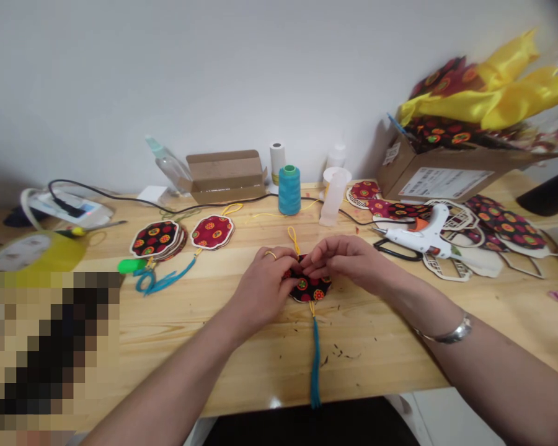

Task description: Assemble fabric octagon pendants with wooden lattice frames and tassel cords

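Note:
A dark floral fabric pendant (314, 290) lies on the table between my hands. A yellow cord loop (292, 238) comes out of its top, and a teal tassel (315, 365) hangs from its bottom towards the table's front edge. With thumb and fingers, my left hand (267, 285) grips the pendant's left side; a ring is on one finger. My right hand (346, 261) has its fingertips pressed together on the upper part of the pendant. Both hands' fingertips meet there, so the exact spot they pinch is partly hidden.
Finished-looking pendants (155, 240) and a red one (212, 232) lie left. Behind stand a teal thread spool (289, 191) and an open cardboard box (227, 176). A white glue gun (434, 234), scissors (397, 251) and fabric pieces lie right, before a filled carton (446, 176).

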### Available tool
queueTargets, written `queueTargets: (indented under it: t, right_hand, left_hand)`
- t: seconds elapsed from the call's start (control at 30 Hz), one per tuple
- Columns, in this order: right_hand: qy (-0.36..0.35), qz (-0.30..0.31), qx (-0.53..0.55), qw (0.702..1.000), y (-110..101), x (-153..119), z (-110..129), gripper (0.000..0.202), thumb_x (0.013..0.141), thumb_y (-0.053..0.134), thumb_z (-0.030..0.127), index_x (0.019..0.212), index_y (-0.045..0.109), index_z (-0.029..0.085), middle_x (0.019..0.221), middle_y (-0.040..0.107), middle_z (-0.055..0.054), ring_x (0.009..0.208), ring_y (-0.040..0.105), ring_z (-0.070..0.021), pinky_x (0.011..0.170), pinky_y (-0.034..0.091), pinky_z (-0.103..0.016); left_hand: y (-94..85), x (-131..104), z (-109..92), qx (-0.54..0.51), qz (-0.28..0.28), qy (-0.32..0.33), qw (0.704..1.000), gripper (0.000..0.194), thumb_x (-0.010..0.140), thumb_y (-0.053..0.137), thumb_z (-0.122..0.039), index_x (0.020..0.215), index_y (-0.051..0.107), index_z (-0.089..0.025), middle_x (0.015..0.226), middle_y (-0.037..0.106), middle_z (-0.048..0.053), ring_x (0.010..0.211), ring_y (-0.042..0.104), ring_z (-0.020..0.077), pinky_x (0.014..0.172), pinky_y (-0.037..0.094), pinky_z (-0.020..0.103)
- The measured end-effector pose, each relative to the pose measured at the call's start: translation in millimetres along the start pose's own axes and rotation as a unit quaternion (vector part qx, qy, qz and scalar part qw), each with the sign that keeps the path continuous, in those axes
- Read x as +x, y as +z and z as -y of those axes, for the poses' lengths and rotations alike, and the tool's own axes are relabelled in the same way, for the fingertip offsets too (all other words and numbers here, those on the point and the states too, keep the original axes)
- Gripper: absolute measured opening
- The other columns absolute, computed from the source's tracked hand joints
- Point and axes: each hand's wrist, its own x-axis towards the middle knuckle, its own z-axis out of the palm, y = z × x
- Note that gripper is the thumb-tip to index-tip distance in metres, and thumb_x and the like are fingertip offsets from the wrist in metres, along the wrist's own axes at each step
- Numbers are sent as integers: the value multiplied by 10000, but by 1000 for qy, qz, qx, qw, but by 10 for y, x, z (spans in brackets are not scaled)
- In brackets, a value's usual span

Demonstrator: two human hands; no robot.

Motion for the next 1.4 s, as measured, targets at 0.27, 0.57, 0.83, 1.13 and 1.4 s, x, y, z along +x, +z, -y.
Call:
queueTargets:
  t: [0.27,0.57,0.83,1.13,1.4]
  right_hand:
    - [21,-5,-45,999,-14,33,-40,241,578,492,22,720,641,148,832,715,-28,800,675,-126,817,536,-287]
    - [20,-9,-60,998,-18,55,-78,260,603,478,-15,713,638,157,836,709,-20,821,675,-123,813,543,-276]
    - [11,-17,-94,995,3,37,-89,319,591,433,-31,735,643,161,830,700,-19,828,668,-131,826,545,-305]
    - [3,-18,-86,996,24,45,-79,313,583,444,-40,715,644,162,777,691,-6,812,669,-124,815,545,-281]
    - [10,-23,-80,997,25,46,-73,291,592,470,-32,717,644,165,760,688,-1,780,659,-117,800,543,-280]
  left_hand:
    - [-60,10,24,6,35,-8,999,159,770,599,-114,887,645,-212,1097,607,29,1053,516,221,950,392,400]
    - [-132,-10,69,-11,50,-50,997,181,735,656,-195,914,655,-225,1084,561,55,1033,516,243,949,419,444]
    - [-183,33,105,7,-135,-14,991,111,834,517,-155,844,618,-198,994,659,39,1005,551,203,942,405,410]
    - [-61,4,39,-3,-9,-2,1000,173,749,603,-149,895,622,-241,1013,687,-3,1028,478,235,913,397,435]
    - [-103,16,93,-18,2,-15,1000,138,727,642,-189,850,621,-249,1023,673,-5,1021,486,240,894,407,423]
